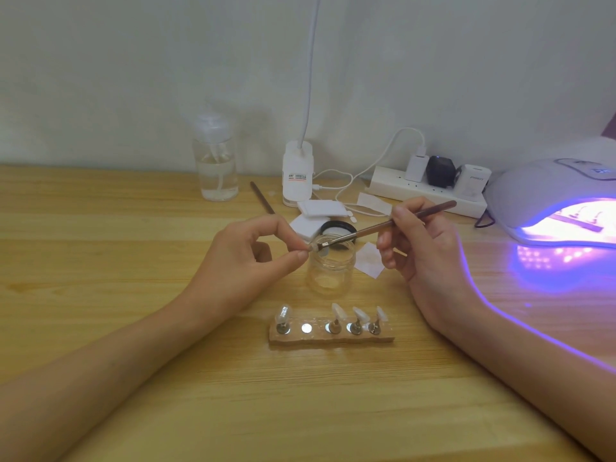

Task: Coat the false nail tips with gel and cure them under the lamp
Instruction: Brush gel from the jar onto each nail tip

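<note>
Coating step: at frame centre the left hand pinches a false nail tip; the right hand grips the brush, bristles on it. Next, probably: reseat it steadily in the vacant socket of the holder.

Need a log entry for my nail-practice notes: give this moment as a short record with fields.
left hand: pinches one nail tip above the jar
right hand: holds the brush, bristle end at that tip
jar: clear glass, open, with the black lid behind it
holder: four mounted tips standing; second spot from the left bare
lamp: lit purple, at the right of the table
</note>
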`<move>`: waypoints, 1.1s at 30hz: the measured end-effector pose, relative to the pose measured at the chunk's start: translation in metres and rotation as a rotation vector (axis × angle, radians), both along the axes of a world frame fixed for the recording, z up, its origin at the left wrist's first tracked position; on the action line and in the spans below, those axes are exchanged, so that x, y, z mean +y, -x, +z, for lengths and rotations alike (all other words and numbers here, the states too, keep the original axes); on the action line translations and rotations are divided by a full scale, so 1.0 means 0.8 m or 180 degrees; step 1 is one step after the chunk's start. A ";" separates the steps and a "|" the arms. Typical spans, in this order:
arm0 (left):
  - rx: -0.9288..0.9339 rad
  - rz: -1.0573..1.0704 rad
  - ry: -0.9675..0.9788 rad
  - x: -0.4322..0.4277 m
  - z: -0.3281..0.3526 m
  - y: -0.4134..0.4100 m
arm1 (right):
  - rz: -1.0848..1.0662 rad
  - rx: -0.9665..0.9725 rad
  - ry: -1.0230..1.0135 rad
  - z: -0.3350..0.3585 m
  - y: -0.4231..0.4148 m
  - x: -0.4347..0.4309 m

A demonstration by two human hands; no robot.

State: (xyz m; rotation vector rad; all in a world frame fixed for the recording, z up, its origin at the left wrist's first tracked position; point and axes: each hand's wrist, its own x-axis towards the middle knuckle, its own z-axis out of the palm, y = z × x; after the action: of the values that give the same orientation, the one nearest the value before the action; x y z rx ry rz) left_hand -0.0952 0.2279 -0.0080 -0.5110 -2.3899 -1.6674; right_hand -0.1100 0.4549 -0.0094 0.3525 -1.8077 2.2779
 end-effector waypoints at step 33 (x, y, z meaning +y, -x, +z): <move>0.0087 -0.0004 0.0040 0.002 0.000 0.001 | -0.0033 0.0111 -0.0129 -0.001 -0.001 0.001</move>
State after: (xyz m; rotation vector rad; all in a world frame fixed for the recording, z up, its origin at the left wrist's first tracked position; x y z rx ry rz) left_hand -0.0960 0.2292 -0.0083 -0.5340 -2.3829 -1.6361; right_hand -0.1095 0.4557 -0.0103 0.3863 -1.8366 2.2171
